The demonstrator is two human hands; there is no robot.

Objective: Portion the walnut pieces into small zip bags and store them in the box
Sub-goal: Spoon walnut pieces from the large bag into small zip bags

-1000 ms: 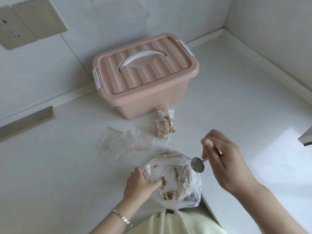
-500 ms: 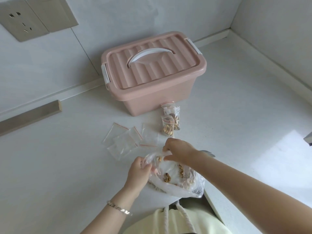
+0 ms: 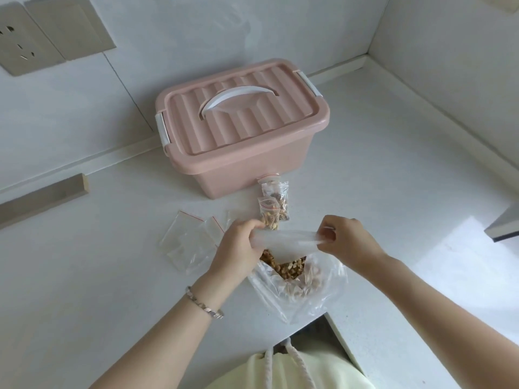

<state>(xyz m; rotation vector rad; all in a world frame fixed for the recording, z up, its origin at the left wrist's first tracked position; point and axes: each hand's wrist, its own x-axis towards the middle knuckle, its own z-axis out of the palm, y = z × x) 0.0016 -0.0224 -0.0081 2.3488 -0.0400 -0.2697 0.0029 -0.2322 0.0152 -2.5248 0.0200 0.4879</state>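
Both hands pinch the big plastic bag (image 3: 295,287) of walnut pieces (image 3: 289,269) by its rim, left hand (image 3: 238,248) and right hand (image 3: 346,241) stretching it taut above the tabletop (image 3: 393,192), near the closed pink box (image 3: 241,130).

Left forearm (image 3: 168,332) bare, enters at 7 o'clock and runs toward 1 o'clock. Left grip (image 3: 238,248): back of hand up, fingers curled under and pinching the 9 o'clock end of a clear bag rim (image 3: 286,240).

Right forearm (image 3: 435,299) bare, enters at 4 o'clock and angles toward 10 o'clock. Right grip (image 3: 345,240): knuckles up, thumb and fingers pinching the 3 o'clock end of the same rim.

Grips about level and apart, with the rim pulled between them. Fingertips of both are largely hidden.
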